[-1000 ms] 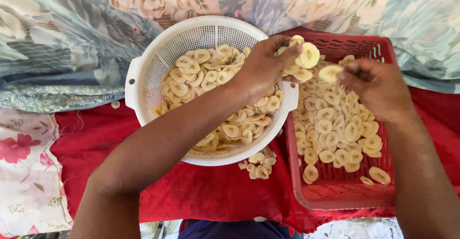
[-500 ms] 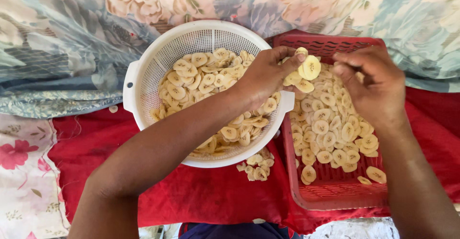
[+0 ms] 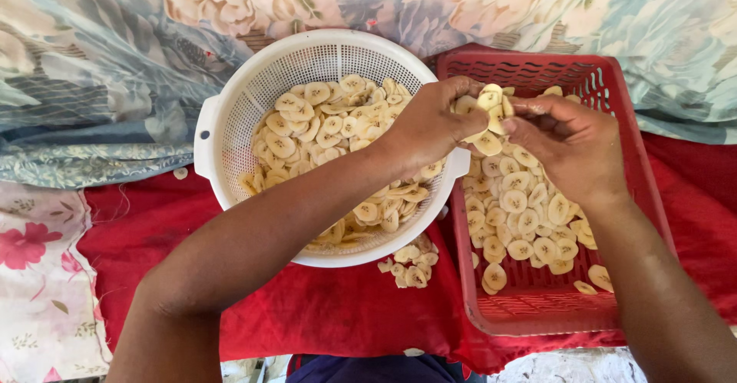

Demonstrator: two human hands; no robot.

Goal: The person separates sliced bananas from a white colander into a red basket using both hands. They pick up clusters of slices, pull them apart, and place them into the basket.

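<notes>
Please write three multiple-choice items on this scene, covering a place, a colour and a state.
1. Where does the small loose pile of slices lie?
A. On the red cloth by the colander
B. On the flowered sheet
C. Inside the crate

2. What colour is the crate?
A. White
B. Red
C. Blue

3. What is the left hand doing?
A. Lying flat on the cloth
B. Gripping the colander's handle
C. Holding a bunch of slices that the right hand also touches

Answers: 1 A, the pile sits on cloth beside the white colander; 2 B, its walls are red; 3 C, both hands meet at the slices.
</notes>
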